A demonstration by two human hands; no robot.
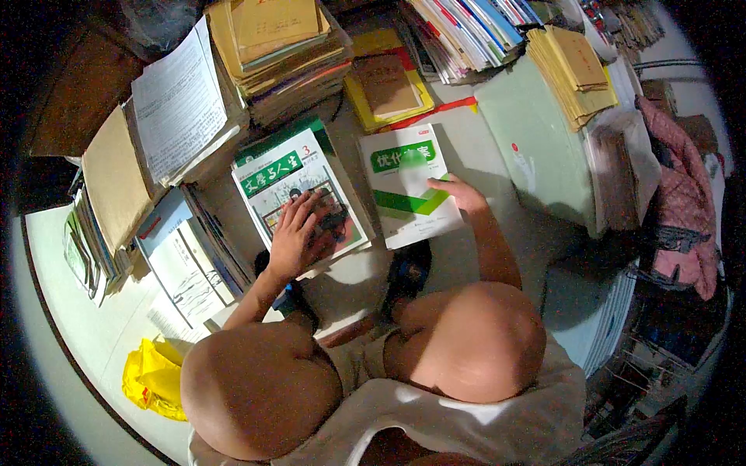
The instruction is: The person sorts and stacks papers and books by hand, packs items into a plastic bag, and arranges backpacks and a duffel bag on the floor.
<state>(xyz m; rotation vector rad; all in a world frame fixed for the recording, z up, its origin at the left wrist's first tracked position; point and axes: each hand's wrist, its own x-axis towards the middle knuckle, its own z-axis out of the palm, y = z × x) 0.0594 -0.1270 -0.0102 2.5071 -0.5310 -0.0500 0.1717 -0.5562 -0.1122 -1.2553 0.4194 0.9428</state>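
My left hand [295,237] lies with its fingers apart on a green-and-white magazine [272,186], which rests on top of a stack between my feet and the piles. My right hand [460,194] grips the right edge of a white book with green bands [408,217], thumb on its cover. This book stands apart from the magazine, a little to its right. Part of its title is blurred by glare. The fingers of my right hand under the book are hidden.
Stacked brown envelopes [272,46] and handwritten sheets [179,101] rise at the upper left. More magazines [466,35] are at the top. A pale green box [536,147] stands right, near pink cloth [680,202]. A yellow bag [153,379] lies lower left.
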